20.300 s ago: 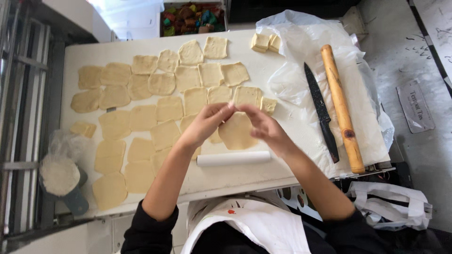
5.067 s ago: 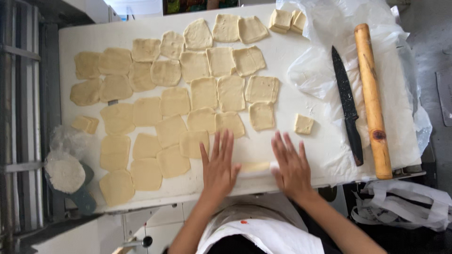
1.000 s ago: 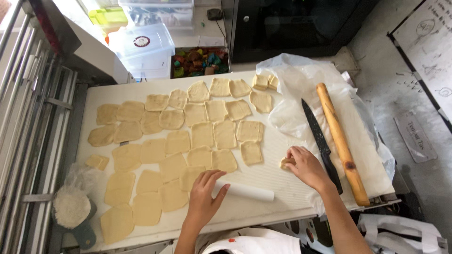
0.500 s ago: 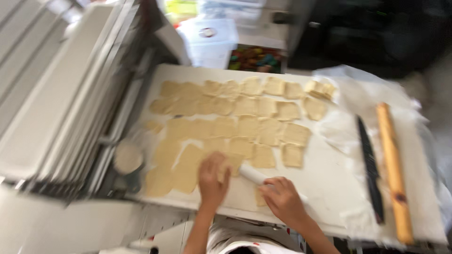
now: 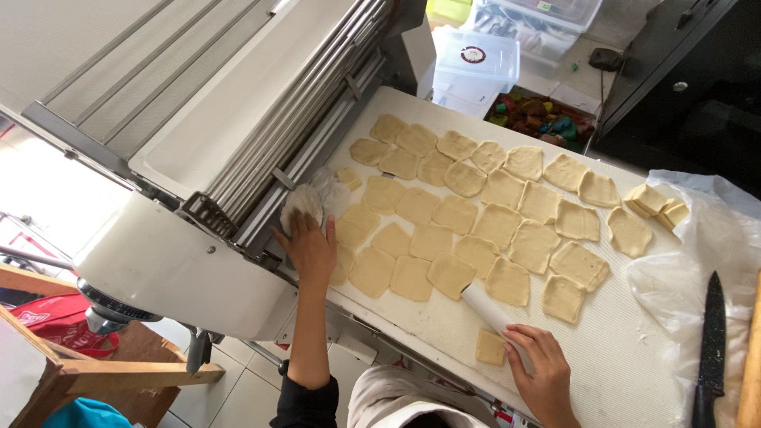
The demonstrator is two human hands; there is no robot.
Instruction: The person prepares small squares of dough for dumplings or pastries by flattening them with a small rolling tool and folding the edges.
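Dough squares (image 5: 476, 214) cover the white board (image 5: 626, 372) in rough rows, flat and pale, some touching at the edges, others just apart. Our left hand (image 5: 311, 247) reaches to the board's left end, fingers spread and laid flat, palm down, at the flour (image 5: 305, 202) heaped in a clear bag beside the sheeter (image 5: 198, 158); the fingertips touch the flour, and we cannot tell whether they grip any of it. Our right hand (image 5: 543, 372) rests near the front edge, fingers loosely curled and holding nothing that we can see. Its fingertips lie just beside a small dough piece (image 5: 491, 347) that sits apart from the rows. A short white roller (image 5: 485, 307) lies between that piece and the nearest row, tilted, one end close to the right hand; we cannot tell whether the hand touches it.

At the far right a black knife (image 5: 711, 349) lies on a sheet of clear plastic (image 5: 697, 254), and a wooden pin (image 5: 751, 372) shows at the frame's edge next to it. A small stack of thicker dough blocks (image 5: 656, 204) sits at the back right corner. Behind the board stand lidded plastic tubs (image 5: 476, 67) and a tray of coloured bits (image 5: 543, 119).
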